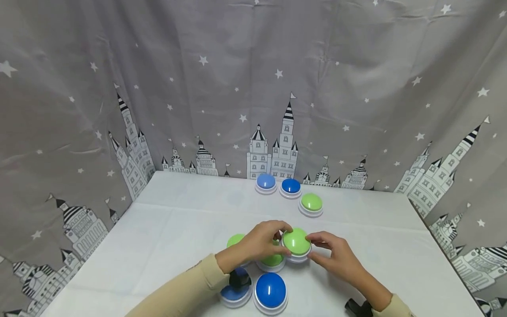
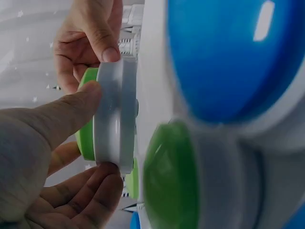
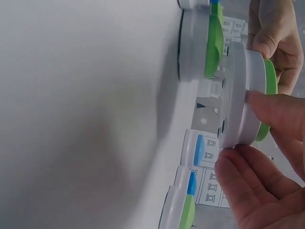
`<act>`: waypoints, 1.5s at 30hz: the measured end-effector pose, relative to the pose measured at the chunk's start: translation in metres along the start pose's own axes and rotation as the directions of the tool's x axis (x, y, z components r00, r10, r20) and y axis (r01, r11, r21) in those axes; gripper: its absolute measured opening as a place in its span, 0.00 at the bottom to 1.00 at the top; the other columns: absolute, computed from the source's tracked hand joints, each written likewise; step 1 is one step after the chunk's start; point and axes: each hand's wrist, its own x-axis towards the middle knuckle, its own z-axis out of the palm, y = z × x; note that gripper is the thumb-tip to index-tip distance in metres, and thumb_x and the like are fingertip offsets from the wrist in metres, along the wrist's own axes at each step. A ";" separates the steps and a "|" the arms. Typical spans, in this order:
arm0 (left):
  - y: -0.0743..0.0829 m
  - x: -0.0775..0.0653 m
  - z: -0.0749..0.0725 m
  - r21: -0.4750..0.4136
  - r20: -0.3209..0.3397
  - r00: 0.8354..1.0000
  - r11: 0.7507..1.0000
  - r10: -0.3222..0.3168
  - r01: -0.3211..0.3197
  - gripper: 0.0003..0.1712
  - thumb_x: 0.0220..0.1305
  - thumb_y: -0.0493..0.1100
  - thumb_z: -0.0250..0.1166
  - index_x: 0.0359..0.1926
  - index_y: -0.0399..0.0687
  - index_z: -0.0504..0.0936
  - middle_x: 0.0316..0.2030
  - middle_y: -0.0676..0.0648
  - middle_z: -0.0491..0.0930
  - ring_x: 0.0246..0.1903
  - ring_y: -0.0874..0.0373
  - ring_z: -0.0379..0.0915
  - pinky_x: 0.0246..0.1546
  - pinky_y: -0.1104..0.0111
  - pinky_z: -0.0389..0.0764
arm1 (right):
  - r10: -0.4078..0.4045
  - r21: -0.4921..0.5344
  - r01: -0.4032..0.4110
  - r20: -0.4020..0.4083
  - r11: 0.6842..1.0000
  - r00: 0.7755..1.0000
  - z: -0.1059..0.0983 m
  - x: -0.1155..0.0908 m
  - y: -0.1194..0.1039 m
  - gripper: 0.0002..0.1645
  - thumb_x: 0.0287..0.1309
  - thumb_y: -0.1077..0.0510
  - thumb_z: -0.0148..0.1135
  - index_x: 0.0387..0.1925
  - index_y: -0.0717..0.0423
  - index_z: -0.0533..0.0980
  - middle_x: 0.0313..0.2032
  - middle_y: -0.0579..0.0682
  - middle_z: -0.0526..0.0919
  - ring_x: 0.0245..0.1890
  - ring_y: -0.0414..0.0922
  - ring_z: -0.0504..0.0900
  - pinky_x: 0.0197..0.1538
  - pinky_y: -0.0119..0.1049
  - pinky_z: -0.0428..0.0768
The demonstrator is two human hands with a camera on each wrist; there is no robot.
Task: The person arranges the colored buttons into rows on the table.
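Observation:
A green push button with a white base is held up off the white table between both hands. My left hand grips its left edge with thumb and fingers. On the opposite edge my right hand pinches the base. Small feet show under the raised base in the right wrist view. Below my left hand sits a second green button, partly covered. Another green button peeks out behind the left wrist. Nearer stand a dark blue button and a lighter blue one, partly hidden by the black wrist camera.
Toward the back of the white table stand a light blue button, a dark blue button and a green button. A grey curtain printed with castles and stars hangs behind and beside the table.

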 end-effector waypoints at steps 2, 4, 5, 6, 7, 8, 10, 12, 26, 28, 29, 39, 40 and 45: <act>0.002 -0.005 0.005 -0.002 0.001 1.000 1.000 0.012 -0.012 0.32 0.52 0.53 0.77 0.58 0.52 0.79 0.46 0.60 0.79 0.41 0.67 0.73 0.42 0.76 0.77 | 0.002 0.006 -0.002 -0.002 1.000 1.000 0.000 -0.008 -0.001 0.25 0.50 0.63 0.76 0.50 0.48 0.79 0.48 0.40 0.83 0.50 0.43 0.82 0.51 0.39 0.82; 0.005 -0.009 0.010 0.007 0.011 0.999 1.000 0.031 -0.031 0.32 0.53 0.53 0.77 0.58 0.52 0.79 0.47 0.60 0.79 0.41 0.67 0.73 0.43 0.76 0.77 | 0.008 0.015 -0.008 0.007 1.000 1.000 0.000 -0.015 -0.002 0.24 0.49 0.61 0.77 0.49 0.46 0.80 0.47 0.39 0.83 0.50 0.41 0.82 0.50 0.37 0.82; 0.005 -0.012 0.013 0.017 0.015 0.999 0.999 0.040 -0.040 0.32 0.53 0.53 0.77 0.58 0.53 0.78 0.47 0.60 0.79 0.41 0.67 0.73 0.43 0.76 0.77 | 0.005 0.025 -0.006 0.014 1.000 1.000 -0.001 -0.019 -0.003 0.24 0.49 0.60 0.77 0.49 0.45 0.80 0.47 0.39 0.83 0.49 0.41 0.82 0.50 0.37 0.82; 0.007 -0.015 0.016 0.016 0.024 0.999 0.999 0.040 -0.041 0.32 0.53 0.53 0.76 0.58 0.53 0.78 0.48 0.60 0.79 0.42 0.68 0.73 0.43 0.77 0.77 | 0.002 0.037 -0.003 0.022 0.999 1.000 -0.001 -0.022 -0.003 0.24 0.48 0.60 0.78 0.48 0.46 0.80 0.46 0.39 0.83 0.49 0.40 0.82 0.50 0.36 0.82; 0.008 -0.017 0.018 0.020 0.032 0.999 0.999 0.043 -0.044 0.32 0.53 0.54 0.76 0.58 0.54 0.78 0.48 0.61 0.79 0.42 0.68 0.73 0.43 0.77 0.76 | -0.001 0.046 0.000 0.029 0.999 1.000 -0.001 -0.026 -0.003 0.23 0.48 0.59 0.78 0.48 0.46 0.80 0.45 0.39 0.83 0.49 0.40 0.82 0.49 0.36 0.82; 0.010 -0.020 0.021 0.030 0.034 0.998 0.998 0.050 -0.051 0.32 0.53 0.54 0.76 0.58 0.54 0.78 0.48 0.61 0.78 0.42 0.68 0.73 0.43 0.77 0.76 | -0.007 0.055 0.005 0.036 0.998 0.999 -0.001 -0.029 -0.004 0.23 0.47 0.59 0.78 0.47 0.46 0.81 0.45 0.40 0.83 0.48 0.40 0.82 0.49 0.37 0.83; 0.013 -0.025 0.027 0.036 0.032 0.998 0.998 0.053 -0.054 0.32 0.54 0.55 0.76 0.58 0.55 0.78 0.47 0.62 0.78 0.41 0.69 0.72 0.42 0.78 0.75 | -0.023 0.071 0.020 0.041 0.997 0.999 -0.002 -0.035 -0.004 0.24 0.46 0.59 0.79 0.46 0.47 0.81 0.44 0.42 0.84 0.47 0.40 0.83 0.47 0.38 0.83; 0.015 -0.030 0.032 0.044 0.020 0.998 0.997 0.066 -0.067 0.32 0.53 0.55 0.76 0.58 0.55 0.78 0.47 0.63 0.78 0.40 0.70 0.72 0.41 0.78 0.75 | -0.038 0.080 0.035 0.041 0.996 0.998 -0.002 -0.041 -0.004 0.24 0.44 0.59 0.80 0.46 0.48 0.81 0.44 0.43 0.84 0.46 0.40 0.83 0.46 0.40 0.84; 0.026 -0.052 0.064 0.118 -0.028 0.975 0.969 0.220 -0.215 0.31 0.52 0.57 0.77 0.53 0.50 0.79 0.47 0.58 0.81 0.44 0.70 0.74 0.46 0.82 0.73 | -0.103 0.094 0.091 0.131 0.991 0.986 -0.007 -0.070 -0.005 0.22 0.47 0.53 0.78 0.45 0.46 0.81 0.41 0.42 0.84 0.41 0.40 0.84 0.41 0.38 0.85; 0.026 -0.054 0.067 0.136 -0.047 0.966 0.959 0.256 -0.248 0.31 0.50 0.57 0.78 0.51 0.49 0.80 0.44 0.58 0.81 0.42 0.70 0.74 0.45 0.83 0.72 | -0.108 0.098 0.094 0.151 0.991 0.983 -0.007 -0.072 -0.005 0.21 0.47 0.54 0.78 0.45 0.46 0.81 0.41 0.42 0.84 0.41 0.40 0.84 0.41 0.38 0.85; 0.026 -0.055 0.068 0.147 -0.056 0.959 0.953 0.276 -0.266 0.31 0.49 0.57 0.78 0.50 0.49 0.80 0.43 0.58 0.82 0.41 0.71 0.74 0.45 0.83 0.72 | -0.109 0.098 0.094 0.160 0.991 0.981 -0.007 -0.073 -0.005 0.21 0.47 0.54 0.78 0.45 0.46 0.81 0.41 0.42 0.84 0.41 0.40 0.84 0.41 0.39 0.85; 0.023 -0.056 0.069 0.214 -0.080 0.924 0.912 0.373 -0.349 0.33 0.43 0.61 0.80 0.47 0.52 0.80 0.37 0.60 0.82 0.37 0.73 0.73 0.45 0.81 0.71 | -0.170 0.116 0.152 0.163 0.981 0.972 -0.003 -0.077 -0.004 0.25 0.40 0.62 0.81 0.42 0.51 0.80 0.38 0.44 0.84 0.39 0.41 0.84 0.38 0.40 0.85; 0.023 -0.056 0.069 0.216 -0.078 0.924 0.911 0.374 -0.350 0.33 0.43 0.62 0.80 0.47 0.52 0.80 0.37 0.60 0.82 0.37 0.73 0.73 0.45 0.81 0.71 | -0.182 0.120 0.164 0.161 0.979 0.970 -0.002 -0.078 -0.004 0.25 0.40 0.62 0.81 0.43 0.50 0.80 0.38 0.44 0.84 0.39 0.41 0.84 0.38 0.40 0.85; 0.027 -0.057 0.067 0.236 -0.029 0.939 0.915 0.342 -0.326 0.35 0.44 0.63 0.79 0.49 0.52 0.79 0.38 0.60 0.81 0.38 0.73 0.73 0.46 0.76 0.72 | -0.178 0.099 0.157 0.249 0.983 0.952 -0.006 -0.077 -0.010 0.24 0.45 0.63 0.79 0.42 0.44 0.76 0.41 0.40 0.80 0.42 0.38 0.81 0.43 0.36 0.84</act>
